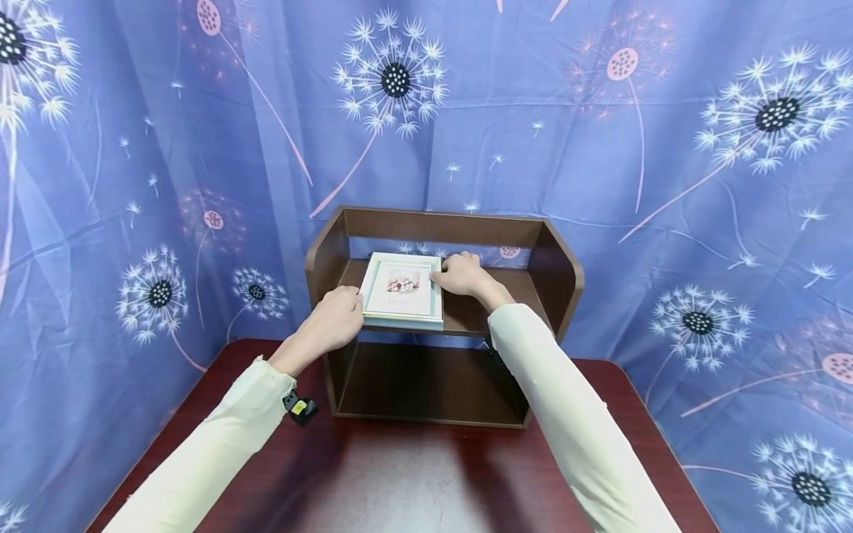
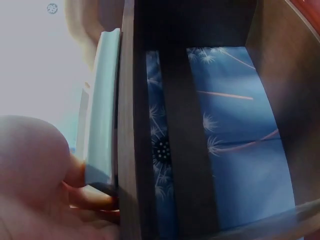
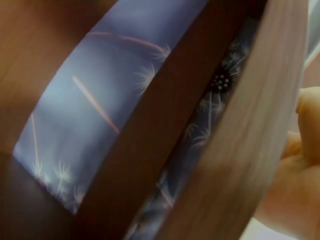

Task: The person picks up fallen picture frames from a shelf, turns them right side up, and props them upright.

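Note:
A pale blue picture frame (image 1: 401,323), with white inside and a small reddish floral print, lies flat on the left part of a brown shelf's upper board (image 1: 466,317). My left hand (image 1: 337,317) grips its left side near the front corner. In the left wrist view the fingers (image 2: 75,172) curl at the end of the frame's moulded edge (image 2: 102,110). My right hand (image 1: 464,274) holds the right side, thumb against the edge; its fingertips are partly hidden. The right wrist view shows only part of that hand (image 3: 310,150), beyond the board, without the frame's face.
The two-tier shelf unit (image 1: 320,277) has upright side panels close to both arms and a lower tier (image 1: 433,381). It stands on a dark red table (image 1: 413,474). A blue dandelion-print curtain (image 1: 480,148) hangs behind and at the sides.

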Motion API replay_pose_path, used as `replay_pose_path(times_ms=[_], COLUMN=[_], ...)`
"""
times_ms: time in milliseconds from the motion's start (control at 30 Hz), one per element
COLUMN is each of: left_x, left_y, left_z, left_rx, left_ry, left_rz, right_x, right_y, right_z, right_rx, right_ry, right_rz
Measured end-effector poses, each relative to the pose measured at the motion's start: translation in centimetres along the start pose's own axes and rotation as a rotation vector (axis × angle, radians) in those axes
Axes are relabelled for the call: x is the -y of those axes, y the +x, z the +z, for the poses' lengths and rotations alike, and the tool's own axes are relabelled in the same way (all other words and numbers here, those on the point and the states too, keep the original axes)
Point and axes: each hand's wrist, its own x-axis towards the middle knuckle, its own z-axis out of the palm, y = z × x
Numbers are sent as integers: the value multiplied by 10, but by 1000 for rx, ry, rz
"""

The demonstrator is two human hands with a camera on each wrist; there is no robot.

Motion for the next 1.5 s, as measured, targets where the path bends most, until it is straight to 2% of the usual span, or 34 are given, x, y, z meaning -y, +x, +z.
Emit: replay_pose_path(times_ms=[67,233,333,467,667,733,900,1067,1233,1500], left_x=[-1,-4,-5,-6,-11,-13,-18,-18,-17,-16], left_y=[1,0,-2,-5,-6,-6,-2,4,9,19], left_z=[0,-1,-4,-8,-12,-13,-13,-7,-3,4], left_rx=[0,6,-6,-54,-140,-166,-237,-312,-368,-413], left_ry=[-7,-74,-107,-124,-169,-188,-225,-231,-251,-298], left_rz=[-10,-46,-49,-38,-22,-28,-52,-45,-41,-56], right_x=[-1,-5,-3,-1,0,0,-1,0,1,1], right_y=[3,2,-4,-9,-12,-13,-17,-21,-25,-28], right_z=[3,7,6,0,-18,-25,-40,-48,-50,-50], right_rx=[-27,-97,-149,-181,-164,-176,-218,-263,-286,-344], right_ry=[75,369,455,527,810,866,955,1016,1025,1025], right_rz=[24,112,110,115,139,137,97,40,3,-47])
